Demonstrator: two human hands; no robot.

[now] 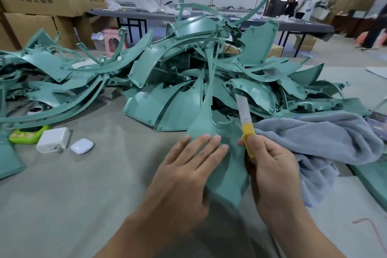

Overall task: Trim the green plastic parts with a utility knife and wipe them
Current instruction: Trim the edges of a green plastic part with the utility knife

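Our left hand (pixel 188 165) lies flat with the fingers straight and close together, the fingertips resting on the green plastic part (pixel 223 176) in front of us. That part sits under those fingers and fills the gap between our two hands. Its wide end reaches back toward our wrists, and its narrow neck rises away from the fingertips toward the pile of green parts (pixel 178 81), which spreads beyond both hands.

Our right hand (pixel 270 165) is curled round the yellow handle of the utility knife (pixel 245 125). The pale blade section stands up out of the fist, pointing away from us and leaning a little toward the left hand. The knife is just beside the right edge of the part, but we cannot tell whether it touches.

A grey-blue cloth (pixel 324 138) is bunched on the outer side of the right hand, right against it. Whether the fingers also hold it, we cannot tell.

Out past the left hand, on the grey table (pixel 83 184), lie a white earbud case (pixel 82 146), a white charger block (pixel 53 140) and a bright green gadget (pixel 28 134).
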